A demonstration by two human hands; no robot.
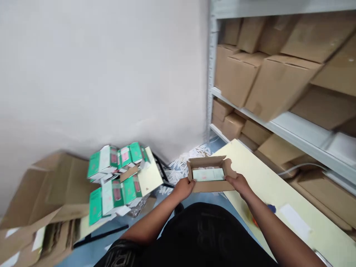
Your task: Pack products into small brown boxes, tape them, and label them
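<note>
Between my two hands is a small open cardboard box (pixel 207 186), held out in front of my body. Inside it lies a pale green-white packet (pixel 208 174) with a small reddish mark, and some clear wrapping shows behind it. My left hand (pixel 184 188) grips the box's left end, thumb over the near corner. At the right end my right hand (pixel 239 184) is closed on the wall, its thumb on the rim. The box's flaps stand up at the back and sides. Its underside and most of my fingers are hidden.
Green-and-white boxes (pixel 129 189) lie stacked on a table (pixel 150 172) at left. A large open carton (pixel 52 189) stands beside them. On the right runs a cream table (pixel 267 189) with a white paper (pixel 295 221). Behind it, shelving (pixel 294 129) holds cartons. Paper scraps (pixel 178 168) cover some floor.
</note>
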